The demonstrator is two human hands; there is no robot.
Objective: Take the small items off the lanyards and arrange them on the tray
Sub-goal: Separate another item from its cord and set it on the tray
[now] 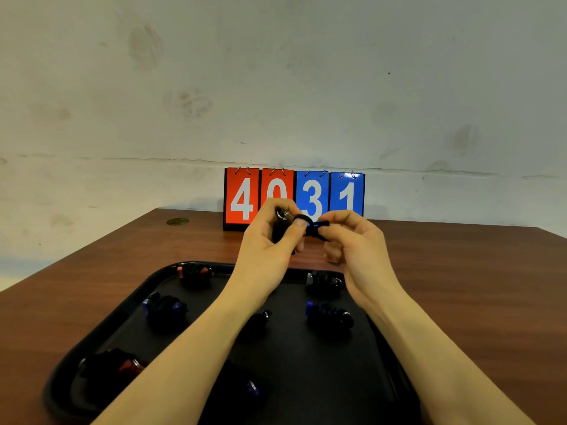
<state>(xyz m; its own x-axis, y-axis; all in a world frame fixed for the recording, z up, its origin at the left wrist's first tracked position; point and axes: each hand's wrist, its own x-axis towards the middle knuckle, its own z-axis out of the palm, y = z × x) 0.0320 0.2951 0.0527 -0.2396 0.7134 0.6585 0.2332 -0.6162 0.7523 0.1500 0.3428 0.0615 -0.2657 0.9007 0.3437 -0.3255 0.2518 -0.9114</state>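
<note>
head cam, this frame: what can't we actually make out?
- Small item in the left hand, head view: fingers cover most of it.
- Lanyard pinched by the right hand: attachment hidden behind the thumbs.
- Bundles on the tray: dark on black, details unreadable.
- Tray's near edge: cut off by frame and forearms.

One wide-angle view only, worn on the person's head, looking forward and somewhat down along both forearms, which enter from 5 and 7 o'clock. It sits close over the black tray (pixel 147 289), whose near edge is cut off at 6 o'clock. The brown table (pixel 460 271) runs away toward 12 o'clock to the flip scoreboard (pixel 294 197) against the wall (pixel 276 72), which fills the upper half. Straight edges bow near the frame's sides
</note>
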